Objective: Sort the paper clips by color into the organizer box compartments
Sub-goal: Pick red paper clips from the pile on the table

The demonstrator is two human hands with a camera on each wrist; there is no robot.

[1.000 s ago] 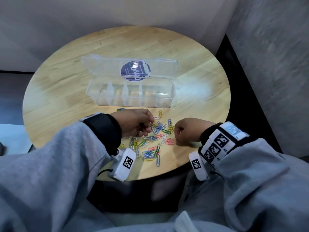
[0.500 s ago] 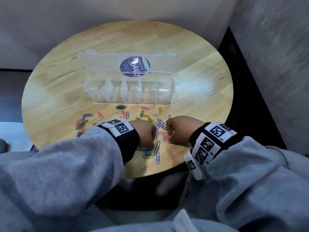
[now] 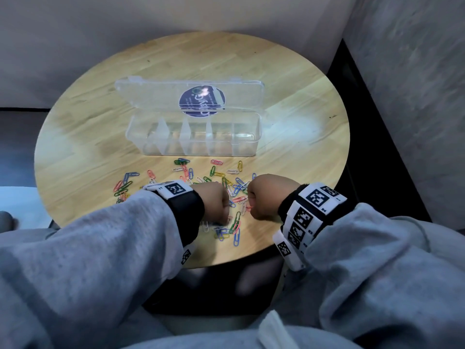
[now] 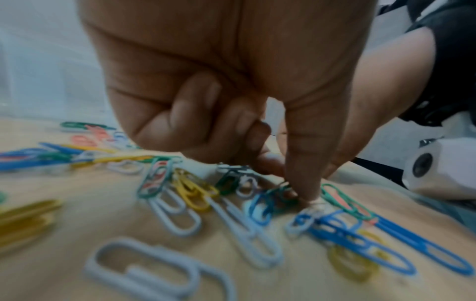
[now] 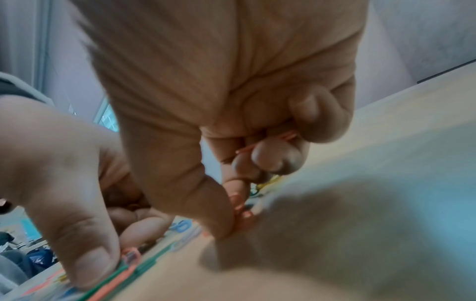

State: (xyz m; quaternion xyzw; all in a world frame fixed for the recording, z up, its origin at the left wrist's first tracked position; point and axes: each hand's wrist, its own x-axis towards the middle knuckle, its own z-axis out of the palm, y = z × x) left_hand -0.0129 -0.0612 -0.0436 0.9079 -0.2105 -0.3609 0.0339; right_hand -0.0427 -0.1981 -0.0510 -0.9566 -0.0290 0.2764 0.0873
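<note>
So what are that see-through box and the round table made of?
The organizer box looks like clear, glossy plastic: the table's grain shows through its walls and dividers, and its open lid catches glare. The table seems wood or wood-look laminate, with plank-like grain and a soft sheen.

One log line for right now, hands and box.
left hand: on mixed-colour paper clip pile | right hand: pinching red clips | clear plastic organizer box: open, apparently no clips inside
</note>
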